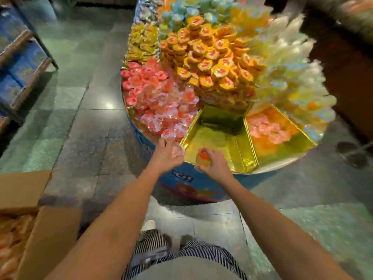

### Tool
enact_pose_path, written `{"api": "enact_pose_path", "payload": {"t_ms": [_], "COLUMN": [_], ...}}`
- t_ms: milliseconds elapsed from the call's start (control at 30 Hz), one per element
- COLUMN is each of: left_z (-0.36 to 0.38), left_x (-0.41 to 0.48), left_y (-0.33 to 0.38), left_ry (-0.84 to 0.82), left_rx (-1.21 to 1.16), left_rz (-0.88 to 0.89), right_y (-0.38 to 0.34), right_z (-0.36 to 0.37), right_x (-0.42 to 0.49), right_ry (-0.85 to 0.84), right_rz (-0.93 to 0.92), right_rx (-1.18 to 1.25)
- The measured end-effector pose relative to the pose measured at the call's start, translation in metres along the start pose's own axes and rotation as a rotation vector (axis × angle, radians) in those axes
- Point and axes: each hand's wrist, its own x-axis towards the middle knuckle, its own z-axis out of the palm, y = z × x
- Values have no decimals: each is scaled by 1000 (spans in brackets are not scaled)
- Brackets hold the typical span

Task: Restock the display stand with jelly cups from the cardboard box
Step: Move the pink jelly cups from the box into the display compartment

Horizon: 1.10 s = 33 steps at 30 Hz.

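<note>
A round display stand (203, 184) with gold-lined wedge compartments stands in front of me. My left hand (166, 153) holds a clear pink jelly cup (178, 152) at the near edge of the pink cup pile (161, 106). My right hand (214, 160) grips an orange-topped jelly cup (202, 158) over the rim of the bare gold compartment (218, 134). Orange cups (212, 55) are stacked high behind that compartment. The open cardboard box (46, 239) at lower left holds orange cups (12, 235).
A wedge to the right holds a few pink and orange cups (270, 126). Pale wrapped sweets (292, 63) fan out at the stand's right. Blue shelving (18, 63) stands far left. Grey tiled floor (80, 118) surrounds the stand.
</note>
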Motion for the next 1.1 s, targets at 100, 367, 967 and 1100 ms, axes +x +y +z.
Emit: {"api": "enact_pose_path", "payload": {"t_ms": [100, 367, 967, 1100], "left_z": [31, 102, 216, 235], "left_x": [19, 90, 261, 280], "left_y": [43, 132, 253, 257], "left_ry": [-70, -206, -403, -434], "left_rx": [24, 42, 56, 75], "left_rz": [102, 264, 339, 323], "right_y": [42, 132, 280, 307], "right_z": [-26, -82, -192, -200], "right_x": [-18, -22, 80, 105], "right_ry": [111, 251, 134, 77], "right_rz": [114, 378, 516, 521], "right_rx": [86, 90, 173, 135]}}
